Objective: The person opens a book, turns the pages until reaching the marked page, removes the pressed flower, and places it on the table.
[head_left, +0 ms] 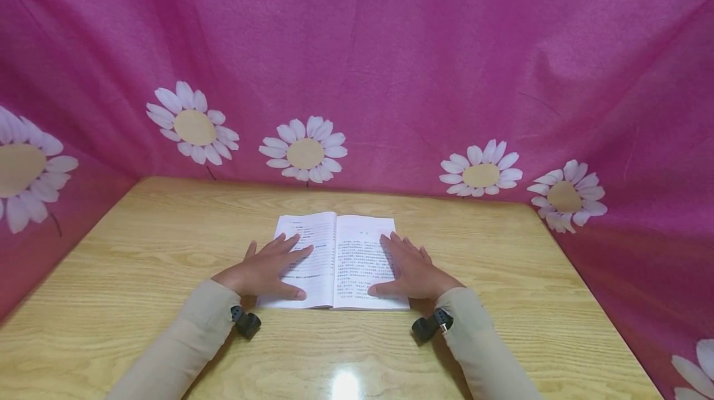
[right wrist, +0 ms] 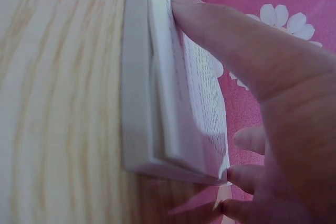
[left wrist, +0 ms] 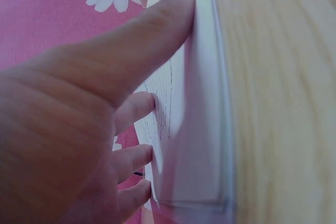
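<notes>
An open book (head_left: 357, 229) with printed white pages lies flat on the wooden table, its fold running away from the person. My left hand (head_left: 269, 268) rests on the left page with fingers spread and thumb toward the fold. Across the right page lies my right hand (head_left: 413, 268), its fingers likewise spread. In the left wrist view the thumb (left wrist: 152, 30) touches the page near the book's front edge. The right wrist view shows the right thumb (right wrist: 210, 19) on the printed page, and the thick stack of page edges (right wrist: 139, 103) beneath.
A pale wood-grain table (head_left: 167, 232) spreads around the book. Pink cloth (head_left: 390, 65) with white daisies hangs at the back and both sides. Each wrist carries a small black camera, the left one (head_left: 245, 322) and the right one (head_left: 426, 327).
</notes>
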Demonstrator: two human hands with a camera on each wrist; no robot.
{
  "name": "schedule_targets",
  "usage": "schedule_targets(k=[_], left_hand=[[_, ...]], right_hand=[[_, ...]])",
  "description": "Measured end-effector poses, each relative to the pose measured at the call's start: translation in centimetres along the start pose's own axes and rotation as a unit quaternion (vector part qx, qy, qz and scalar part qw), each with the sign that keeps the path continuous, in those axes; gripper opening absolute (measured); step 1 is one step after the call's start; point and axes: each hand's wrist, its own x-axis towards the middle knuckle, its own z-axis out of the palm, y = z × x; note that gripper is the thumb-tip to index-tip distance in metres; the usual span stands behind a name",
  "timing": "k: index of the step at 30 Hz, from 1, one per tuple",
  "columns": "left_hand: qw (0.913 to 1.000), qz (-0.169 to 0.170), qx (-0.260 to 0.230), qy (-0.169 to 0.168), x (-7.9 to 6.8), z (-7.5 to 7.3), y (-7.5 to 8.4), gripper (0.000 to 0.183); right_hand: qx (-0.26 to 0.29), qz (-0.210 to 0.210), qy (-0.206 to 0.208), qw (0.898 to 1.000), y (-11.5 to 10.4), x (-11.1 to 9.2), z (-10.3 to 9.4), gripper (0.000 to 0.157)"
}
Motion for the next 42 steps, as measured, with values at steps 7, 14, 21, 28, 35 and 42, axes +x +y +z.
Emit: schedule_targets(k=[7, 14, 21, 28, 35, 42], left_hand=[[1.0, -0.002, 0.006, -0.002, 0.1, 0.0, -0.1, 0.095], [1.0, 0.001, 0.004, -0.003, 0.1, -0.1, 0.0, 0.094], [1.0, 0.001, 0.002, -0.004, 0.1, -0.1, 0.0, 0.094], [1.0, 0.003, -0.003, -0.004, 0.0, -0.1, 0.0, 0.093], [1.0, 0.002, -0.006, -0.005, -0.1, -0.2, 0.0, 0.093], [1.0, 0.003, -0.003, -0.003, 0.0, -0.1, -0.1, 0.094]], right_hand=[[0.013, -0.018, -0.001, 1.0, -0.2, -0.3, -0.2, 0.117], [0.028, -0.003, 0.007, 1.0, -0.4, -0.1, -0.1, 0.117], [0.063, -0.019, 0.024, 0.998, -1.3, -0.2, -0.4, 0.115], [0.148, -0.022, 0.031, 0.988, -1.8, -0.4, -0.8, 0.109], [0.161, -0.005, 0.066, 0.985, -2.3, -0.7, -1.3, 0.094], [0.2, -0.001, 0.107, 0.974, -2.5, -0.5, -1.4, 0.084]])
